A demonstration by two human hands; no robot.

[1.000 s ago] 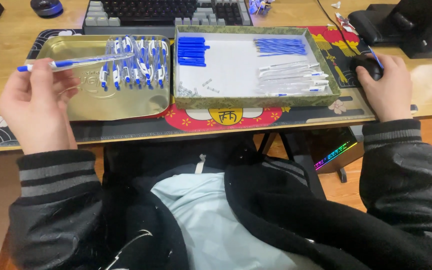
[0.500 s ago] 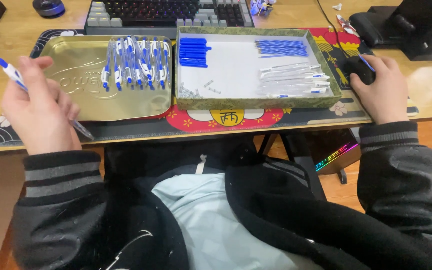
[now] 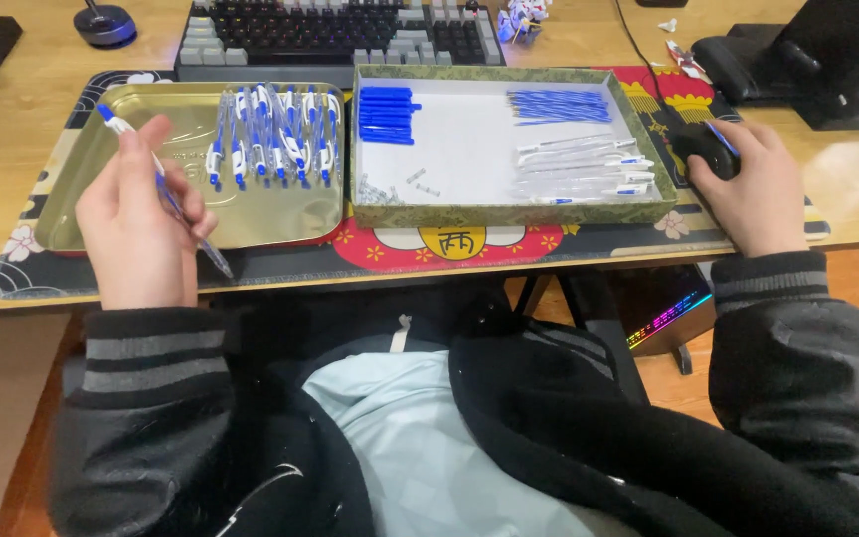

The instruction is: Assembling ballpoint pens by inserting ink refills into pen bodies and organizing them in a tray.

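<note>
Head view: left hand is pinching a blue-and-white plastic pen, fingers closed around its barrel, tip poking below them; keeping it level beside the gold metal tray seems wise. Right hand is cupping a black mouse.

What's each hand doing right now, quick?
Left hand: closed on a blue and white pen, over the gold tray.
Right hand: resting closed over the black mouse.
</note>
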